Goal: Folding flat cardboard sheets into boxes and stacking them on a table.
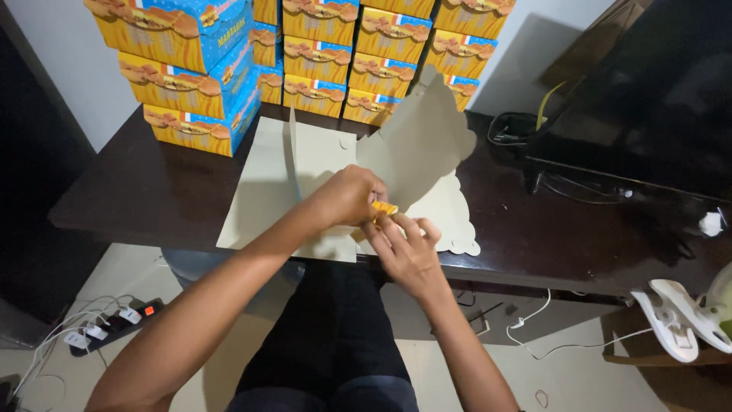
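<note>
A flat, unfolded cardboard box blank [328, 164], pale beige on its inner side, lies on the dark wooden table [152, 191] with two flaps raised. My left hand [349, 197] is closed over a fold near the blank's front edge. My right hand [406, 246] presses beside it, fingers bent on the same spot. A small orange printed tab [383, 208] of the blank shows between the two hands.
Stacks of assembled orange-and-blue boxes [206, 69] stand along the table's back edge. A black monitor [648, 99] with cables sits at the right. A power strip with plugs [114, 320] lies on the floor at left; a white appliance [686, 317] at right.
</note>
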